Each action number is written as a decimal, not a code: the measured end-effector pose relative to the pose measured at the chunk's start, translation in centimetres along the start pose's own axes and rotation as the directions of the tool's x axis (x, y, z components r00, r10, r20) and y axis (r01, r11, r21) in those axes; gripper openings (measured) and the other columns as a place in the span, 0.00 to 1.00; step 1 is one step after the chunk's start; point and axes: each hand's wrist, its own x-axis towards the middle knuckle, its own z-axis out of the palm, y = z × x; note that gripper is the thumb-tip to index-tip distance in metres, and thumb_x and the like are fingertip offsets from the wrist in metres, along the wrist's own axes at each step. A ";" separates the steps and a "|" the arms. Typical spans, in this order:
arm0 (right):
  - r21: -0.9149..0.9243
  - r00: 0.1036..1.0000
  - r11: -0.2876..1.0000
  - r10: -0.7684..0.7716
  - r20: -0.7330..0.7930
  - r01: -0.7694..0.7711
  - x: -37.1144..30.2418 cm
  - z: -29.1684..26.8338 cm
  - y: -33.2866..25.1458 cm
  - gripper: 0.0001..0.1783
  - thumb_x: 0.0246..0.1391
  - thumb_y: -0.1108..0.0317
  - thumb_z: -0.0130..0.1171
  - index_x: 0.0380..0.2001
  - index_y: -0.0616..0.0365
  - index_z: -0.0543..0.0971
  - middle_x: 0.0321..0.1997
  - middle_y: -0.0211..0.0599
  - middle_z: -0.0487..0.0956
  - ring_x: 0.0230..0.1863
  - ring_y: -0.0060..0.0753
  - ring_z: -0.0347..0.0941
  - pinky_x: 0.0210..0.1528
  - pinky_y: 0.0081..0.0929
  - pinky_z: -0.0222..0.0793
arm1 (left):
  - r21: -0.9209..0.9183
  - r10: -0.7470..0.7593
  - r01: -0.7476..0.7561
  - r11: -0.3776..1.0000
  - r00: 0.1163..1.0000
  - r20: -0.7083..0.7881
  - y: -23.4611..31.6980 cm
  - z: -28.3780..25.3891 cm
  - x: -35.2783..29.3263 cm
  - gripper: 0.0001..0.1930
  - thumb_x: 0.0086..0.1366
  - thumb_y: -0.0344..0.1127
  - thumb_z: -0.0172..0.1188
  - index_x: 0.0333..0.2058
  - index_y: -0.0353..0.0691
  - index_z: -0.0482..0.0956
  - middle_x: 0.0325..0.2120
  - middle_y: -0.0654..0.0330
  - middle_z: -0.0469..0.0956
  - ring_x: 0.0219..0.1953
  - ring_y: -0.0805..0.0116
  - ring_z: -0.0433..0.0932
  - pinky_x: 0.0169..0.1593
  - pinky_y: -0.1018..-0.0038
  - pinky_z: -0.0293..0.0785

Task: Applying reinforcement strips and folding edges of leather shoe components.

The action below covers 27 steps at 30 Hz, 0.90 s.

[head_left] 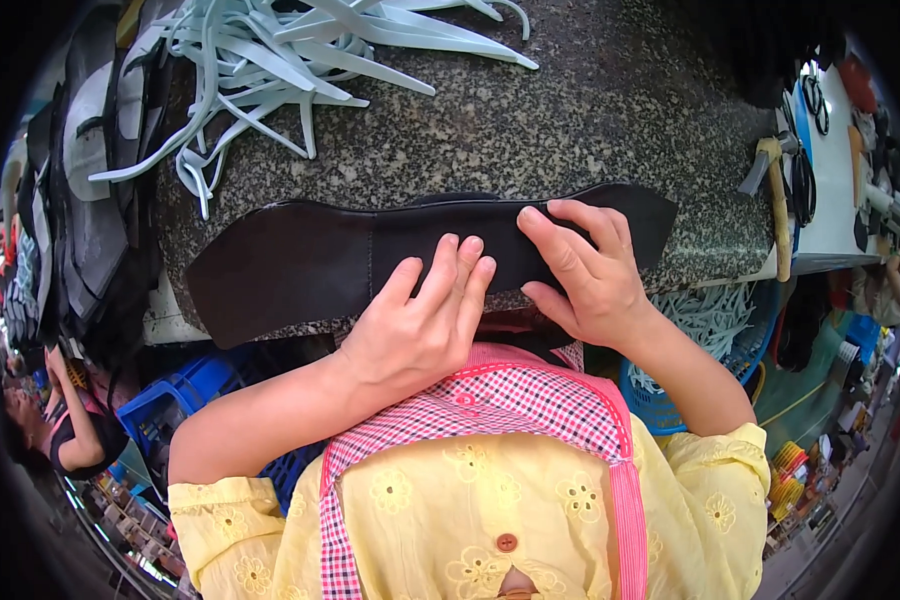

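Note:
A long black leather-like piece [315, 258] with flared ends and a stitched seam left of its middle lies along the near edge of the speckled stone tabletop [550, 125]. My left hand [415, 315] rests over its middle, fingers stretched out and fingertips on the surface. To the right, my right hand [595, 275] touches the piece with its fingers spread and bent, the thumb near the lower edge. Neither hand has anything gripped in it. The piece's underside is hidden.
Pale blue strips [270, 65] lie heaped at the far left. Dark cut pieces [95, 200] hang or stack at the left edge. A hammer [776, 205] sits at the right edge. Below are a blue basket [660, 405] of strips and a blue crate [175, 395]. Another person [75, 430] is at far left.

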 end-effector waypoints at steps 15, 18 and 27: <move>-0.144 0.962 0.970 -0.217 -0.164 0.194 4.9 -2.2 -2.3 0.09 0.42 0.64 0.61 0.26 0.56 0.77 0.21 0.27 0.69 0.23 0.28 0.68 0.26 0.26 0.61 | -0.344 -0.215 0.157 0.926 0.967 -0.138 -3.7 -3.2 0.2 0.15 0.50 0.32 0.61 0.39 0.40 0.79 0.32 0.59 0.79 0.35 0.62 0.76 0.38 0.68 0.71; -0.126 0.953 0.976 -0.201 -0.229 0.176 8.1 -5.2 -3.8 0.10 0.43 0.64 0.62 0.22 0.54 0.72 0.19 0.29 0.68 0.20 0.31 0.68 0.21 0.27 0.61 | -0.582 -0.304 0.149 0.800 0.936 -0.177 -5.5 -7.2 0.9 0.13 0.48 0.34 0.65 0.32 0.35 0.76 0.25 0.58 0.76 0.27 0.59 0.72 0.32 0.69 0.68; 0.603 0.994 0.798 -0.076 0.079 0.013 8.4 -8.2 -4.9 0.14 0.53 0.60 0.62 0.21 0.56 0.72 0.17 0.35 0.70 0.17 0.40 0.69 0.18 0.28 0.62 | -0.997 -0.325 0.083 0.004 0.943 0.077 -4.0 -8.4 -0.9 0.19 0.50 0.43 0.73 0.21 0.38 0.71 0.14 0.64 0.68 0.16 0.79 0.67 0.20 0.78 0.61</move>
